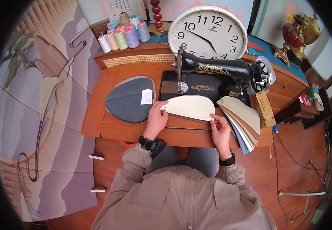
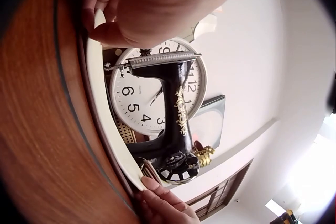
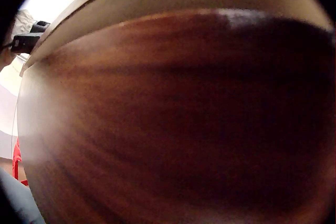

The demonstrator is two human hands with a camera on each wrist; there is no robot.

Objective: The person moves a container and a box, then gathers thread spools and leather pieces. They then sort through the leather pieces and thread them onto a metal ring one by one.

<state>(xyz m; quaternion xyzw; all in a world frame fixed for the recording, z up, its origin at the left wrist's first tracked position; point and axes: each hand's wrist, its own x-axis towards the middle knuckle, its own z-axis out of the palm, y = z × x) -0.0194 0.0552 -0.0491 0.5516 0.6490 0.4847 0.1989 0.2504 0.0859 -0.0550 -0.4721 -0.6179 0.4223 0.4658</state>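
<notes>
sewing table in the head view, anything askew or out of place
The fanned stack of pieces, right of the cream piece, looks askew: its lower tips seem to poke past the front edge of the table.

Operator: worn items, upper body & legs.
Jacket (image 1: 183,197): taupe-beige, matte, w/ vert. front zip (image 1: 190,207) on ctr. line, metallic pull (image 1: 189,226) at lower end. Two chest flaps, same colour as body: L flap (image 1: 148,191) & R flap (image 1: 227,194), approx. rectangular, stitched edges. L sleeve (image 1: 132,163) & R sleeve (image 1: 233,174): loose, wrinkled, gathered at cuffs. L wrist: blk strap (image 1: 146,142) w/ boxy blk housing (image 1: 158,148). R wrist: blk band (image 1: 227,160). L hand (image 1: 156,120) & R hand (image 1: 220,133): bare. Trousers (image 1: 202,160): grey, plain, partly hidden under jacket.
</notes>
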